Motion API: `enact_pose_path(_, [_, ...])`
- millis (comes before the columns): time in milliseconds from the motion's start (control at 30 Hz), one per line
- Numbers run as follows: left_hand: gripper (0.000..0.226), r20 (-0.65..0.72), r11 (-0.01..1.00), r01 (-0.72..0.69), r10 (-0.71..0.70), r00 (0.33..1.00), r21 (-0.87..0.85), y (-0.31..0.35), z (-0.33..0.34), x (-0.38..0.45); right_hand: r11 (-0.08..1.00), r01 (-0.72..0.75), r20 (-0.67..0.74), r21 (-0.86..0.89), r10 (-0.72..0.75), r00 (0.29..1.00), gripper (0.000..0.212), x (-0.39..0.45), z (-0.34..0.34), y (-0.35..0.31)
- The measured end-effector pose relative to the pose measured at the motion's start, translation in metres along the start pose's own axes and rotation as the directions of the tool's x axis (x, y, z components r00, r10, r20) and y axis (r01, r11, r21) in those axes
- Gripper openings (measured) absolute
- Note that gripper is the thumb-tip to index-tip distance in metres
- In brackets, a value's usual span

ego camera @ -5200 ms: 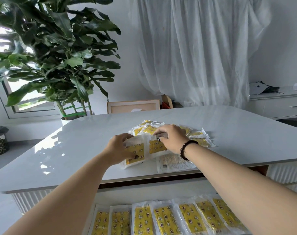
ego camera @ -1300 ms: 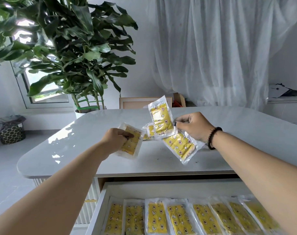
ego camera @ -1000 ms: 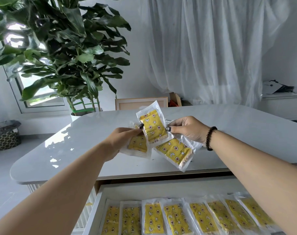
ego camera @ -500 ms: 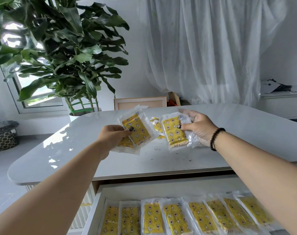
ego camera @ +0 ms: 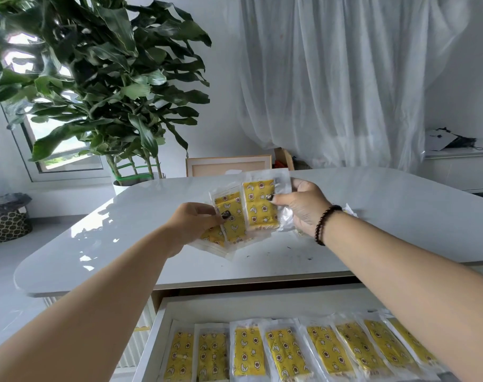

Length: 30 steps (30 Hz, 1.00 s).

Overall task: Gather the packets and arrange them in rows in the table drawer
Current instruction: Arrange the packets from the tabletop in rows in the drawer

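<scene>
Two hands are up over the white glossy tabletop [ego camera: 386, 216] in the head view, the only view we have, so we go through it alone. Our left hand [ego camera: 192, 224] pinches a small fan of clear plastic packets w/ yellow star-and-moon print [ego camera: 230, 216], thumb on top of the front one, more packets tucked under it. Our right hand [ego camera: 303, 208] grips another clear packet w/ the same yellow print [ego camera: 259, 205], thumb across its right edge, fingers curled behind, w/ crinkled clear film bunched below the thumb.

What changed: half a sec ago the two bundles were held apart, w/ loose packets visible on the table between them; now the right-hand packet sits just beside the left-hand fan, edges about touching, both raised off the table. A few secs back both hands were down on the pile itself. So we judge the gathering step is nearly done & the packets are being squared into one stack.

Below, the open white table drawer [ego camera: 262, 304] already has a row of yellow-print packets [ego camera: 284, 351] lying side by side near its front. Space behind that row looks free, so next we'd likely carry the stack down & start a second row
</scene>
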<state>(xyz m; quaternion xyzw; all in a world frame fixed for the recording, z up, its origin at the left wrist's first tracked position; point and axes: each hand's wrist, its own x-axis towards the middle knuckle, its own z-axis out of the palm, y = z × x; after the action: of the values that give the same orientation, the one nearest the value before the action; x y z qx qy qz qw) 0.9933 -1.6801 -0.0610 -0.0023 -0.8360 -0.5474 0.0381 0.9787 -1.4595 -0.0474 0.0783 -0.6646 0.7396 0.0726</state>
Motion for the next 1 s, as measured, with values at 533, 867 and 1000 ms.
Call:
enact_pose_path(533, [0.021, 0.152, 0.949, -0.105, 0.061, 0.987, 0.298, 0.011, 0.006, -0.009, 0.923, 0.018, -0.138, -0.385, -0.077, 0.987, 0.057, -0.019, 0.027, 0.034])
enact_pose_path(867, [0.021, 0.194, 0.854, -0.234, 0.159, 0.968, 0.466, 0.012, 0.019, -0.009, 0.941, 0.055, -0.027, -0.335, -0.068, 0.997, 0.058, -0.017, 0.016, 0.037])
enact_pose_path(1000, [0.031, 0.213, 0.771, -0.270, 0.178, 0.961, 0.577, 0.015, 0.021, -0.009, 0.945, 0.033, 0.162, -0.324, 0.021, 0.987, 0.048, -0.024, 0.000, 0.048])
